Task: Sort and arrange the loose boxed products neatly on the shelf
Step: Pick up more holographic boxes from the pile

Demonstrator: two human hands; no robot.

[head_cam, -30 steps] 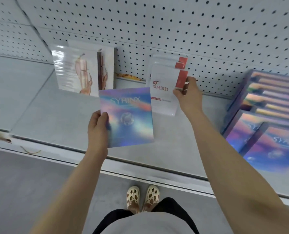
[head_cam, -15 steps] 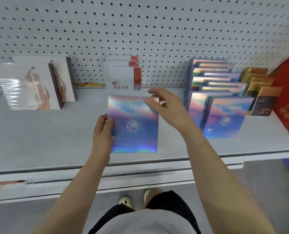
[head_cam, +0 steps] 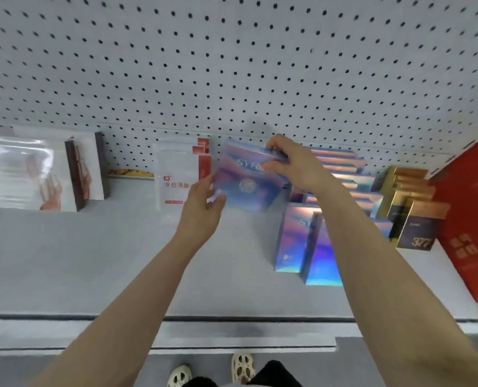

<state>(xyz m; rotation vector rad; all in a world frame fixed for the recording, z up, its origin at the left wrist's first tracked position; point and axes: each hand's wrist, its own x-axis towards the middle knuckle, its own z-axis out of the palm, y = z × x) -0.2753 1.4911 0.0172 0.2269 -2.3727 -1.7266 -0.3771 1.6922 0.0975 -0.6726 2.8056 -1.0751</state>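
Note:
A holographic blue-pink box marked SYR (head_cam: 246, 180) is held up above the grey shelf (head_cam: 92, 261), near the pegboard back. My right hand (head_cam: 290, 166) grips its top right corner, fingers curled over the top edge. My left hand (head_cam: 204, 205) holds its lower left edge with thumb and fingers. Just right of it stand rows of matching holographic boxes (head_cam: 302, 241), partly hidden by my right forearm. White boxes with red tabs (head_cam: 179, 177) stand directly left of the held box.
Gold and black boxes, one marked 377 (head_cam: 416, 219), stand at the right beside a red panel (head_cam: 472, 219). White boxes with a figure print (head_cam: 36, 174) stand at the far left. The white pegboard (head_cam: 232, 65) backs the shelf. My feet (head_cam: 212, 370) show below the shelf edge.
The holographic box went from low in front of the shelf up and right toward the row of matching boxes. My right hand moved from touching its top to gripping its top right corner.

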